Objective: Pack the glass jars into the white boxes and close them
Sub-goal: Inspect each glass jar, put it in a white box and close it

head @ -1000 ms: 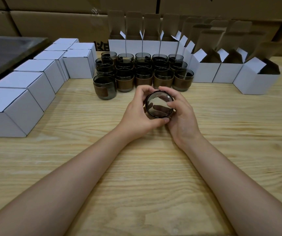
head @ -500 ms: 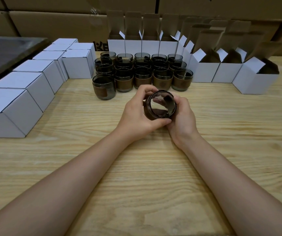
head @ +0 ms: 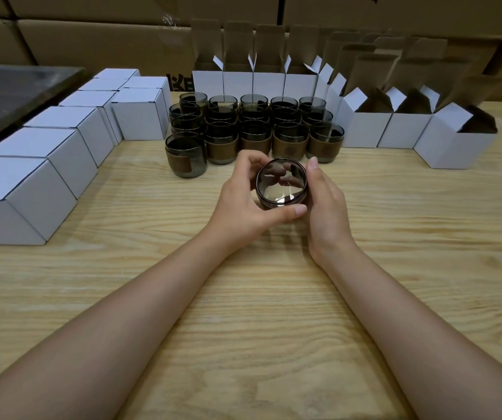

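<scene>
Jar: centre frame, over the desk, mouth facing me.
Fingers: my left hand and right hand curl round it.
Risk: a loose grip lets smooth glass drop and crack.

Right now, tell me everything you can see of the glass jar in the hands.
The glass jar is round, of dark, smoky, see-through glass. It is tipped, one round end facing the camera. The left hand grips its left and near side, the right hand cups its right side, over the wooden table.
</scene>
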Available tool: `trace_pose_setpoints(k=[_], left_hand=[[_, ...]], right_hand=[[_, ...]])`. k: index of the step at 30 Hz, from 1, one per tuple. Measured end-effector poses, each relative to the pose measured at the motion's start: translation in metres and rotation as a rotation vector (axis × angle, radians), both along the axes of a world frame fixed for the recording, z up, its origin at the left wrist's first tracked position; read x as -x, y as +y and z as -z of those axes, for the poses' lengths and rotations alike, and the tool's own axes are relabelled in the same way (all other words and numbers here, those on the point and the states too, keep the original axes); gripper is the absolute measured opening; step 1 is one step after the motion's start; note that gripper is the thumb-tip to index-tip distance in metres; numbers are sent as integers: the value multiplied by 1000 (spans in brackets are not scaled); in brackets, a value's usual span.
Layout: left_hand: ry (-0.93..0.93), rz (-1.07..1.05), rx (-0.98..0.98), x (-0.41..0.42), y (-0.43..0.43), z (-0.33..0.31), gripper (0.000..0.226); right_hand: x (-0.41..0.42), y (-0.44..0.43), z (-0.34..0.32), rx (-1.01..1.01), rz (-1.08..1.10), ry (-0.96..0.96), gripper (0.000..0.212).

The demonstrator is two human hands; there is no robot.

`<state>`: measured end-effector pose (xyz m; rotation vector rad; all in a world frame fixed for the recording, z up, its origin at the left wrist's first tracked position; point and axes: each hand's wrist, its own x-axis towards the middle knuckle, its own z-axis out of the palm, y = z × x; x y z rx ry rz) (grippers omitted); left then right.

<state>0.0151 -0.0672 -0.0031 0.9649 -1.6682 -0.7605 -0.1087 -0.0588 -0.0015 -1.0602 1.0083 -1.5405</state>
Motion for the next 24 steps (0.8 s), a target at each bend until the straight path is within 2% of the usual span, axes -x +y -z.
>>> trace_pose_setpoints(k=[11,24], left_hand=[[7,34,-11,1,-1,2,74],[-86,-16,139,3,-2,4,77]], right_hand=[[7,-1,0,71,-33,18,27],[13,-5,1,69,-199,-119,31]])
